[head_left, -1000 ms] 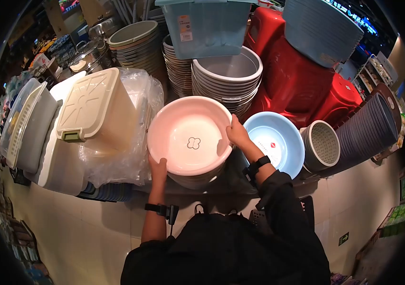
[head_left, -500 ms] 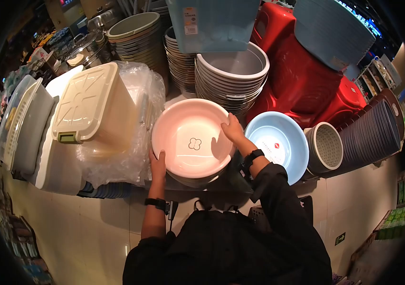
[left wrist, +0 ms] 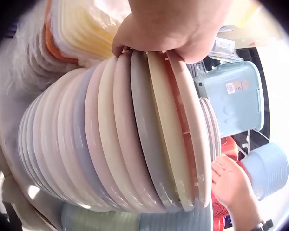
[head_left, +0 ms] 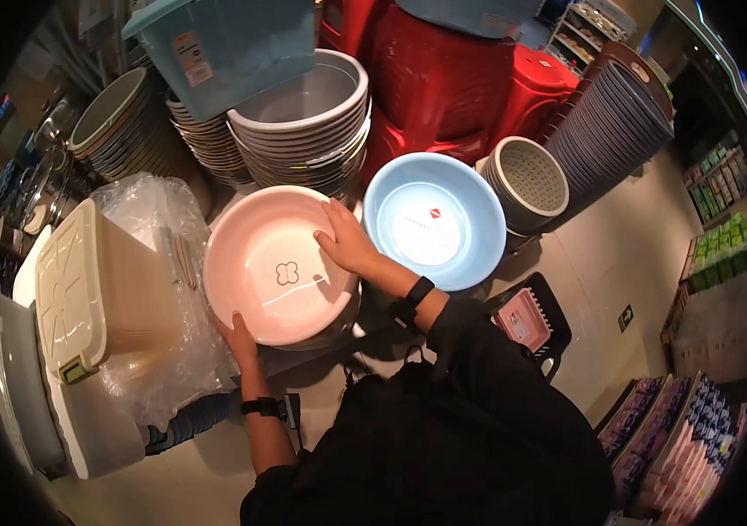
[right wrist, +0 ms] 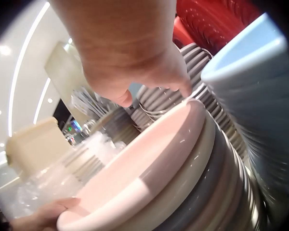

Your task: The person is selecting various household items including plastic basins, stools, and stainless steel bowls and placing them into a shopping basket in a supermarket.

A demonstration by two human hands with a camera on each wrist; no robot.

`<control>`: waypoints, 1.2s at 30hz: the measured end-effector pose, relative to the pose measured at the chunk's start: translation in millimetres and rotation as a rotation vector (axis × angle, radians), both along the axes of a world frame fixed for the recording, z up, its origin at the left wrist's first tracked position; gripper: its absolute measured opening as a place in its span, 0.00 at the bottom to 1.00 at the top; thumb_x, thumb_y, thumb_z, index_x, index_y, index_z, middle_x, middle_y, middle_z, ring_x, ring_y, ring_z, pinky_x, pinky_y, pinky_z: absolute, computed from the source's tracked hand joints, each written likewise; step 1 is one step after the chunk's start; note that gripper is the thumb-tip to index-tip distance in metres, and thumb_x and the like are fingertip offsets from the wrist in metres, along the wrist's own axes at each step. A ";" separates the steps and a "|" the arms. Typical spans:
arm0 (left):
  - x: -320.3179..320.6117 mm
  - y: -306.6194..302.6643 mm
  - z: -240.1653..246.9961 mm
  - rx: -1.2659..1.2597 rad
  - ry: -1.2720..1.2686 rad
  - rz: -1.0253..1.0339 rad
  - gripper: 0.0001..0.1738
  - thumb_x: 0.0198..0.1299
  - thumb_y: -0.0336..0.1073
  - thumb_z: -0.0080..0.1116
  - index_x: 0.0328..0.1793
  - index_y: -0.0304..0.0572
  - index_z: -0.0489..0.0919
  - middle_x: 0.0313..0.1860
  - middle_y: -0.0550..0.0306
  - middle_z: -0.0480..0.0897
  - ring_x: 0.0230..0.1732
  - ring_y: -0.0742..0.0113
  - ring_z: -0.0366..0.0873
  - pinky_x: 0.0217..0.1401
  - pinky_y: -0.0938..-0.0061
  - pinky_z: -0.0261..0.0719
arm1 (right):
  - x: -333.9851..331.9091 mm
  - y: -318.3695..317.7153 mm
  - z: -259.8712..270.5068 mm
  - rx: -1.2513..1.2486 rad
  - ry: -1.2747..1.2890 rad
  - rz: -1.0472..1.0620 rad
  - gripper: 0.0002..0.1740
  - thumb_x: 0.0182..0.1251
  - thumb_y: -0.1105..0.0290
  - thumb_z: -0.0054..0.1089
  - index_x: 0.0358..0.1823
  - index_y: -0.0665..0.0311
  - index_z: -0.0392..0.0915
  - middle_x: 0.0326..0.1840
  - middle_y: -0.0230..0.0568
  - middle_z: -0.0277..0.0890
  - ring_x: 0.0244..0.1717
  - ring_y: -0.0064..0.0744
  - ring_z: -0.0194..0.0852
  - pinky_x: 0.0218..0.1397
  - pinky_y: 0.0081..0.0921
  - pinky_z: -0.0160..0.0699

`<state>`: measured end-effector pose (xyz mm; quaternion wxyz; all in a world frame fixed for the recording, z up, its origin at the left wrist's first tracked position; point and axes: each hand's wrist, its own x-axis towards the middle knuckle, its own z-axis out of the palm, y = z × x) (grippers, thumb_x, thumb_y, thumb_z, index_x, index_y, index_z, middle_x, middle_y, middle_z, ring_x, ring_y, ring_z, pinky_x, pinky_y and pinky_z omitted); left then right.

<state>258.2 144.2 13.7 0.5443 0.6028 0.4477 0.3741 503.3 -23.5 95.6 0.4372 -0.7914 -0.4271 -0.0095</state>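
Observation:
A pink basin (head_left: 255,237) with a four-lobed mark on its bottom tops a nested stack. At its near left rim, my left hand (head_left: 240,346) has its thumb inside and its fingers outside. The left wrist view shows those fingers hooked at the rims of cream, grey and pink basins (left wrist: 143,115) just below. My right hand (head_left: 351,245) reaches over the far right rim. In the right wrist view, its fingertips are right at the rim, while the thumb (right wrist: 123,100) stands apart from it. A light blue basin (head_left: 478,228) stands just right of the pink one.
Left are plastic-wrapped goods (head_left: 150,206) and a cream lidded box (head_left: 75,289). Behind stand grey buckets (head_left: 303,145), a teal tub (head_left: 242,53) and red stools (head_left: 435,83). Right are a perforated bin (head_left: 527,180) and a dark bin stack (head_left: 605,127). A black basket (head_left: 557,302) lies below.
The head view has turned right, so the goods appear further left. My right hand has shifted inward over the pink basin, its thumb spread away from the rim. My left hand stays at the rim.

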 end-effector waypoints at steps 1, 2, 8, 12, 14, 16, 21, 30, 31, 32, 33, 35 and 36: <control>-2.2 -3.7 2.2 0.001 0.011 -0.001 0.36 0.66 0.36 0.50 0.76 0.30 0.53 0.70 0.33 0.64 0.68 0.47 0.65 0.72 0.63 0.59 | -15.7 -23.3 14.5 0.082 0.048 0.069 0.34 0.68 0.61 0.55 0.69 0.75 0.59 0.73 0.68 0.53 0.75 0.61 0.51 0.76 0.43 0.52; -3.7 -12.5 9.8 -0.005 0.017 -0.034 0.36 0.66 0.36 0.50 0.76 0.30 0.53 0.70 0.33 0.64 0.68 0.47 0.65 0.72 0.63 0.59 | -29.2 -48.8 28.5 0.096 0.059 0.075 0.31 0.69 0.61 0.54 0.69 0.70 0.62 0.73 0.64 0.55 0.74 0.59 0.52 0.76 0.42 0.53; 10.3 -90.2 94.3 0.582 0.115 -0.066 0.35 0.66 0.35 0.51 0.76 0.32 0.55 0.74 0.39 0.60 0.74 0.51 0.57 0.76 0.59 0.52 | -57.4 -217.7 30.4 0.102 0.155 -0.266 0.24 0.70 0.65 0.55 0.64 0.67 0.70 0.67 0.53 0.67 0.67 0.50 0.66 0.68 0.35 0.66; 51.1 -156.4 122.4 0.459 -0.012 -0.639 0.32 0.66 0.32 0.52 0.76 0.36 0.60 0.73 0.47 0.65 0.74 0.57 0.61 0.74 0.61 0.55 | -84.0 -323.5 9.7 0.001 0.138 -0.488 0.24 0.70 0.65 0.55 0.64 0.68 0.69 0.65 0.54 0.68 0.67 0.51 0.67 0.68 0.35 0.66; 75.8 -198.5 120.1 0.549 0.028 -0.856 0.31 0.64 0.33 0.57 0.72 0.33 0.64 0.69 0.42 0.69 0.70 0.51 0.65 0.71 0.61 0.62 | -105.3 -376.4 -10.8 -0.057 0.153 -0.562 0.27 0.68 0.63 0.57 0.65 0.69 0.68 0.65 0.56 0.68 0.66 0.52 0.67 0.68 0.37 0.66; 97.4 -245.7 115.0 0.662 0.062 -1.097 0.32 0.62 0.38 0.62 0.70 0.36 0.67 0.67 0.40 0.71 0.67 0.45 0.67 0.71 0.60 0.64 | -130.5 -425.4 -23.9 -0.333 0.059 -0.643 0.31 0.65 0.58 0.59 0.65 0.69 0.67 0.63 0.57 0.69 0.64 0.53 0.68 0.66 0.39 0.67; 133.2 -375.5 86.5 0.757 0.092 -1.671 0.32 0.61 0.45 0.62 0.69 0.41 0.70 0.67 0.45 0.72 0.71 0.47 0.65 0.73 0.59 0.62 | -192.6 -509.3 -32.8 -0.628 0.518 -0.728 0.35 0.58 0.52 0.64 0.62 0.69 0.69 0.54 0.55 0.74 0.54 0.55 0.74 0.55 0.44 0.75; 165.3 -504.2 15.0 1.003 0.414 -2.111 0.33 0.57 0.48 0.62 0.69 0.51 0.71 0.70 0.51 0.70 0.72 0.52 0.64 0.73 0.58 0.59 | -193.3 -541.4 -98.6 -0.412 0.549 -0.942 0.18 0.50 0.59 0.68 0.39 0.61 0.81 0.30 0.49 0.81 0.36 0.51 0.82 0.40 0.43 0.79; 169.0 -507.2 10.2 1.033 0.411 -2.113 0.33 0.54 0.46 0.63 0.68 0.52 0.72 0.68 0.52 0.71 0.71 0.53 0.65 0.73 0.58 0.59 | -190.2 -542.0 -96.0 -0.403 0.550 -0.934 0.18 0.50 0.59 0.68 0.39 0.61 0.81 0.30 0.49 0.81 0.36 0.51 0.82 0.40 0.43 0.79; 172.9 -509.6 5.1 1.062 0.406 -2.116 0.33 0.51 0.44 0.64 0.67 0.53 0.73 0.66 0.54 0.73 0.69 0.54 0.66 0.72 0.58 0.59 | -189.2 -544.0 -92.4 -0.416 0.581 -0.929 0.17 0.52 0.58 0.67 0.40 0.60 0.81 0.31 0.49 0.81 0.38 0.52 0.82 0.42 0.45 0.79; 175.1 -511.3 1.8 1.076 0.276 -2.056 0.29 0.49 0.42 0.64 0.61 0.52 0.76 0.57 0.55 0.77 0.61 0.54 0.72 0.64 0.59 0.66 | -188.1 -544.3 -88.9 -0.431 0.615 -0.925 0.17 0.53 0.57 0.66 0.41 0.58 0.81 0.33 0.49 0.82 0.40 0.53 0.81 0.43 0.46 0.79; 184.0 -518.9 -5.7 1.097 0.358 -2.071 0.27 0.49 0.41 0.64 0.59 0.51 0.77 0.53 0.55 0.79 0.58 0.54 0.74 0.61 0.58 0.68 | -185.8 -546.1 -89.4 -0.436 0.617 -0.933 0.17 0.53 0.57 0.66 0.41 0.58 0.80 0.32 0.49 0.81 0.39 0.53 0.81 0.42 0.46 0.79; 188.8 -521.9 -7.5 1.116 0.430 -2.087 0.25 0.48 0.40 0.64 0.56 0.51 0.79 0.50 0.56 0.80 0.55 0.54 0.76 0.57 0.58 0.71 | -184.6 -547.7 -90.2 -0.448 0.615 -0.948 0.17 0.52 0.57 0.66 0.40 0.58 0.80 0.30 0.50 0.81 0.38 0.54 0.81 0.41 0.47 0.79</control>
